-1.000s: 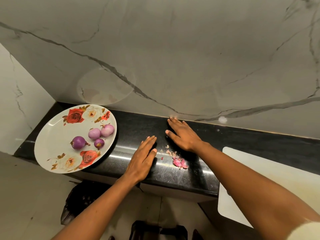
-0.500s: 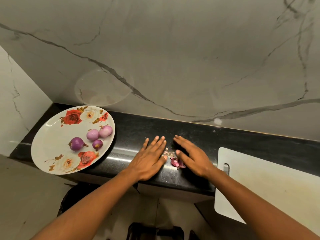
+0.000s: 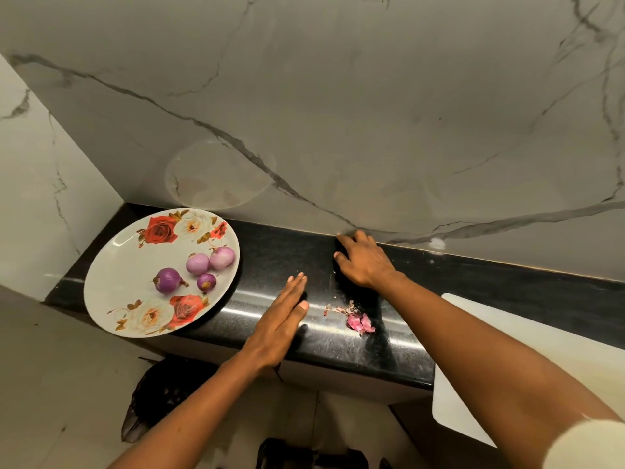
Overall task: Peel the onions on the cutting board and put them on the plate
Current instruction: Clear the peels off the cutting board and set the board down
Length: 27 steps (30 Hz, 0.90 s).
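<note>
Now left hand (image 3: 280, 319) and right hand (image 3: 363, 262) flat, empty on counter (image 3: 473, 292); dark onion (image 3: 168, 280) on plate (image 3: 115, 286), tail rightward.

Counter (image 3: 473, 282) passage between plate (image 3: 115, 275) and cutting board (image 3: 507, 333) is being obstructed by left hand (image 3: 280, 326), right hand (image 3: 363, 262) and onion peels (image 3: 359, 322).

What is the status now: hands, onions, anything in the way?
Both empty: left hand open, right hand open. Four onions on the plate. On the counter between the hands, peel scraps.
</note>
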Each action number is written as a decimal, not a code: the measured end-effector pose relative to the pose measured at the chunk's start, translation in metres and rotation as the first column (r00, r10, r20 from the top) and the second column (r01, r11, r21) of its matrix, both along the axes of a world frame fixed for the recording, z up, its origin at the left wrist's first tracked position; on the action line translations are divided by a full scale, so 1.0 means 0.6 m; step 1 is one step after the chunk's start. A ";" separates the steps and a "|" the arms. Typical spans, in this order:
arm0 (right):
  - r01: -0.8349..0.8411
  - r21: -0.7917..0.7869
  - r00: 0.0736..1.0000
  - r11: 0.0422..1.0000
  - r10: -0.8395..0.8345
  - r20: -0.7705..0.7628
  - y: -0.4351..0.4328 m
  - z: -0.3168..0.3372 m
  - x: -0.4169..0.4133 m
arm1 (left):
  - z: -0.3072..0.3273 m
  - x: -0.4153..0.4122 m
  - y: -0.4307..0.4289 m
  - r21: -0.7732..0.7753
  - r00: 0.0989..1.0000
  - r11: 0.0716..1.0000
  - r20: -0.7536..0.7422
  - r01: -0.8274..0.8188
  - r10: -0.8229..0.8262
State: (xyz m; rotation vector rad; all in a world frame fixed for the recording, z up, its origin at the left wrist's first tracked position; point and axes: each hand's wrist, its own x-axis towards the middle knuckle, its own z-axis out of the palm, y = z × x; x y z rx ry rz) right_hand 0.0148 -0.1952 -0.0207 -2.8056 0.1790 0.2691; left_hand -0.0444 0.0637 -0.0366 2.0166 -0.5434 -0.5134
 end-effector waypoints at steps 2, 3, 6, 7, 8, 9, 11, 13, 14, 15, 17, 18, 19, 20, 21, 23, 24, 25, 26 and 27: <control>-0.013 0.038 1.000 0.999 0.013 0.007 0.000 0.000 -0.007 | -0.002 0.005 0.012 -0.005 0.999 0.999 -0.018 -0.032 0.032; -0.045 0.055 0.999 0.997 0.044 0.024 0.000 0.001 -0.018 | -0.002 0.006 0.013 -0.002 0.999 1.000 -0.020 -0.026 0.025; -0.209 0.111 0.977 0.972 0.203 0.062 0.002 0.000 -0.075 | -0.005 0.003 0.008 0.017 1.000 1.000 -0.012 0.010 -0.009; -0.269 0.142 0.963 0.953 0.263 0.059 0.003 -0.003 -0.100 | -0.006 0.002 0.004 0.024 1.000 1.000 -0.001 0.015 -0.015; -0.328 0.166 0.945 0.930 0.324 0.051 0.005 -0.007 -0.125 | -0.008 0.001 0.001 0.034 1.000 0.999 0.017 0.018 -0.019; -0.379 0.179 0.925 0.908 0.377 0.043 0.005 -0.011 -0.148 | -0.011 0.000 -0.002 0.046 0.999 0.999 0.035 0.022 -0.023; -0.415 0.203 0.908 0.887 0.417 0.036 -0.001 -0.014 -0.180 | -0.016 0.000 -0.009 0.077 0.997 0.997 0.070 0.022 -0.027; -0.343 0.233 0.939 0.910 0.339 0.058 -0.008 -0.011 -0.194 | -0.022 0.003 -0.014 0.140 0.991 0.990 0.124 0.032 -0.050; -0.285 0.238 0.959 0.929 0.274 0.077 -0.011 -0.011 -0.196 | -0.023 0.005 -0.017 0.184 0.985 0.982 0.155 0.039 -0.069; -0.227 0.232 0.973 0.946 0.213 0.084 -0.011 -0.012 -0.195 | -0.024 0.008 -0.020 0.234 0.979 0.971 0.183 0.048 -0.092; -0.147 0.176 0.989 0.973 0.141 0.048 0.000 -0.017 -0.195 | -0.021 0.010 -0.031 0.343 0.961 0.937 0.229 0.070 -0.155; -0.148 0.135 0.989 0.980 0.146 0.024 0.010 -0.022 -0.196 | -0.021 0.008 -0.035 0.392 0.948 0.917 0.253 0.080 -0.191; -0.168 0.109 0.986 0.980 0.169 0.008 0.023 -0.026 -0.202 | -0.021 0.004 -0.039 0.421 0.937 0.901 0.264 0.102 -0.229; -0.199 0.105 0.980 0.974 0.199 0.006 0.036 -0.029 -0.208 | -0.021 -0.002 -0.040 0.414 0.933 0.901 0.256 0.131 -0.253; -0.226 0.121 0.974 0.967 0.225 0.015 0.046 -0.030 -0.217 | -0.019 -0.009 -0.040 0.365 0.939 0.917 0.227 0.163 -0.257; -0.222 0.182 0.975 0.958 0.216 0.056 0.054 -0.029 -0.234 | -0.008 -0.028 -0.036 0.151 0.977 0.972 0.094 0.178 -0.193; -0.179 0.200 0.983 0.963 0.167 0.076 0.054 -0.028 -0.243 | 0.000 -0.041 -0.032 0.020 0.992 0.992 0.003 0.127 -0.127; -0.110 0.198 0.992 0.974 0.094 0.088 0.054 -0.028 -0.253 | 0.008 -0.055 -0.026 -0.103 0.996 0.994 -0.080 0.033 -0.041; -0.022 0.184 0.996 0.983 0.006 0.087 0.054 -0.029 -0.265 | 0.014 -0.071 -0.021 -0.212 0.986 0.973 -0.153 -0.091 0.059; 0.067 0.166 0.994 0.984 -0.080 0.072 0.056 -0.032 -0.277 | 0.017 -0.088 -0.014 -0.306 0.960 0.924 -0.231 -0.228 0.160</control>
